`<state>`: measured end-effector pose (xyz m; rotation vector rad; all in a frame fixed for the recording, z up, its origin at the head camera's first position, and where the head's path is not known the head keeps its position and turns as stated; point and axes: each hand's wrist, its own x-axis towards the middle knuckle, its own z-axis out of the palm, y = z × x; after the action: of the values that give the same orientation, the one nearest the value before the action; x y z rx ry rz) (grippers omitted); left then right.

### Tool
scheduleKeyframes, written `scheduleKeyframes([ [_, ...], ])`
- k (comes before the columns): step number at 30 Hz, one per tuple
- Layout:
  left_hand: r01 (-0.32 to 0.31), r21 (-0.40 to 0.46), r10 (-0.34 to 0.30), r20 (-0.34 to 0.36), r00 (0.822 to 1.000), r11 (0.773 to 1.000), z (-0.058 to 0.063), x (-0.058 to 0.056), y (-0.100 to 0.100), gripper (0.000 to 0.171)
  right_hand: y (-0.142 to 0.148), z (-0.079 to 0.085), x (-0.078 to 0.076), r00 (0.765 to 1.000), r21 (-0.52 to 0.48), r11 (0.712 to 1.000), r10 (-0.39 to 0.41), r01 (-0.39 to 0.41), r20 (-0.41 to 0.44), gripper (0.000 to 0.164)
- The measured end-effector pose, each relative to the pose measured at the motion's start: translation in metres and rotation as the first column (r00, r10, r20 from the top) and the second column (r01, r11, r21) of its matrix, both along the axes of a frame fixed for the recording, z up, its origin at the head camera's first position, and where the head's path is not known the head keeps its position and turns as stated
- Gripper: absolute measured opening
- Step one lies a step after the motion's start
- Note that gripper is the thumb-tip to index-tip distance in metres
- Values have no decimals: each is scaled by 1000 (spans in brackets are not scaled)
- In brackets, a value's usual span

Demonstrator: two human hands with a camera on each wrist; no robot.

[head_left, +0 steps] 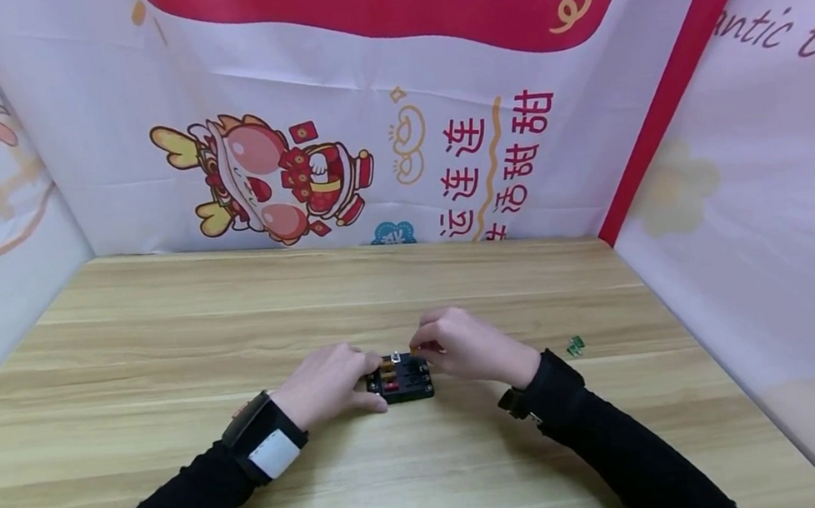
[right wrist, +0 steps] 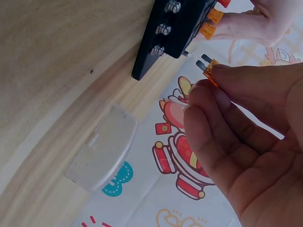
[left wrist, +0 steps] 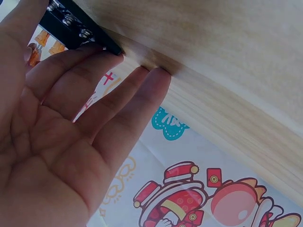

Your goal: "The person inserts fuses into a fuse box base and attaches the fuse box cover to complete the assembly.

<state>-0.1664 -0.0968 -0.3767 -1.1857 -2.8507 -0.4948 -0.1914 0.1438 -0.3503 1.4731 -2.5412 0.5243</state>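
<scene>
A black fuse block [head_left: 413, 389] lies on the table, with silver screw terminals [right wrist: 163, 29] along its side. My left hand [head_left: 332, 382] holds its left end, thumb at the near edge and fingers at the far edge. Orange blade fuses [right wrist: 211, 23] and a red fuse [head_left: 391, 387] sit in the block's left row. Between thumb and fingertips, my right hand [head_left: 473, 349] pinches an orange blade fuse [right wrist: 208, 71]. Its two metal prongs point toward the block, a short gap away in the right wrist view.
Small green fuses [head_left: 576, 345] lie on the table to the right. A translucent cover [right wrist: 104, 149] rests on the tabletop beyond the block, seen in the right wrist view. Printed cloth [head_left: 386, 64] hangs along the table's back and sides.
</scene>
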Motion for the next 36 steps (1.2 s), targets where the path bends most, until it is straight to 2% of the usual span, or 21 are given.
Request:
scheduleKeyframes([
  [8,6,-7,-6,-5,1000,1000,0,-1,1,37,-1,-5,-1,999,65,997,-37,37,1,9],
  [21,9,-7,-9,-14,1000,1000,0,-2,0,38,-5,-11,-1,999,52,998,-31,32,-15,6],
  [36,2,-11,-2,-13,1000,1000,-1,-4,0,40,-7,-13,1,998,87,995,-38,43,-57,9],
])
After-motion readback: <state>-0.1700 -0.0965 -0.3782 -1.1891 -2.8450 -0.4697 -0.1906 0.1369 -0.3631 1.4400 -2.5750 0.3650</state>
